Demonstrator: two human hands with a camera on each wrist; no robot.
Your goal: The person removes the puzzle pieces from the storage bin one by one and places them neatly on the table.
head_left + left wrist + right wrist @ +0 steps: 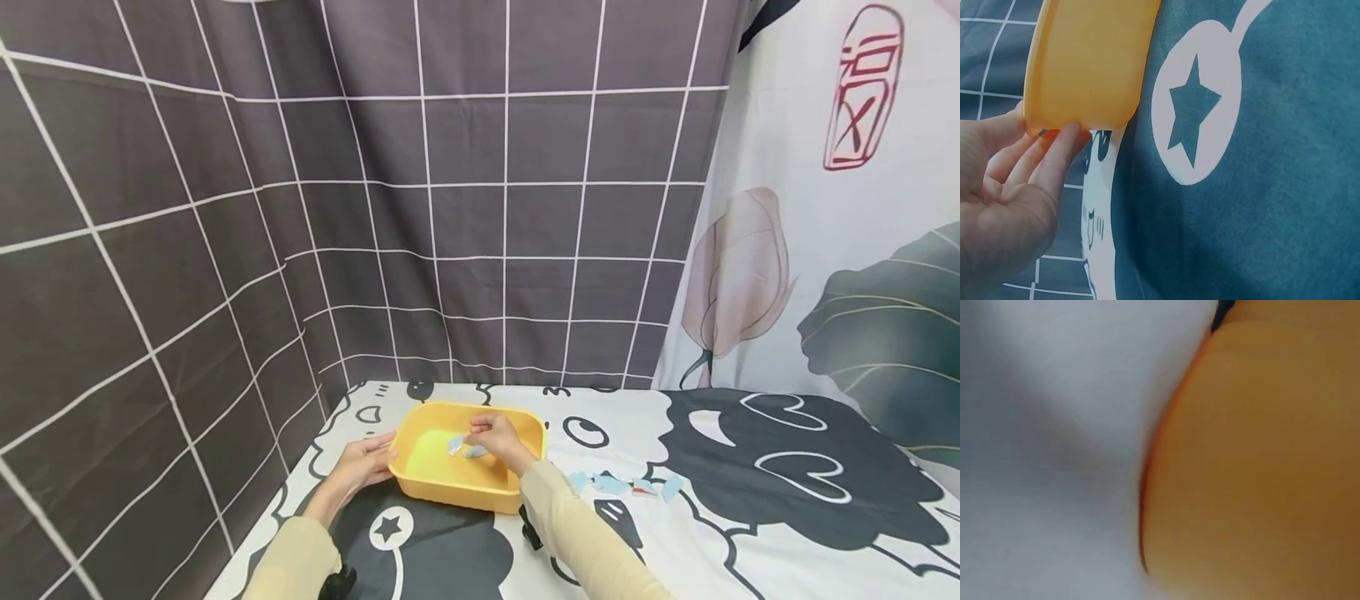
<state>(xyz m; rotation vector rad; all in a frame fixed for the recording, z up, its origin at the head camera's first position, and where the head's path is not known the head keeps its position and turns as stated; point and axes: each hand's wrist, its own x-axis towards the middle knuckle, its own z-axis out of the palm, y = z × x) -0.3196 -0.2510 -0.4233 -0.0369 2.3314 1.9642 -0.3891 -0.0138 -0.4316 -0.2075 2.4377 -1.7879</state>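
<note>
Yellow bin point(450, 493) on patterned cloth point(438, 546); two pale-blue scraps point(455, 445) inside, others in row on cloth, to bin's right. My left hand point(358, 468) grips bin's left end, thumb at rim. My right hand point(497, 437) reaches over near side into bin, just beside scraps, fingers bent (cannot tell whether they pinch anything). Right wrist view blurred.

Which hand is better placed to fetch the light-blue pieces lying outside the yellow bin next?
Probably the right hand: it is nearer the light-blue pieces, which lie to the right of the yellow bin, while the left hand holds the bin's left end.
</note>
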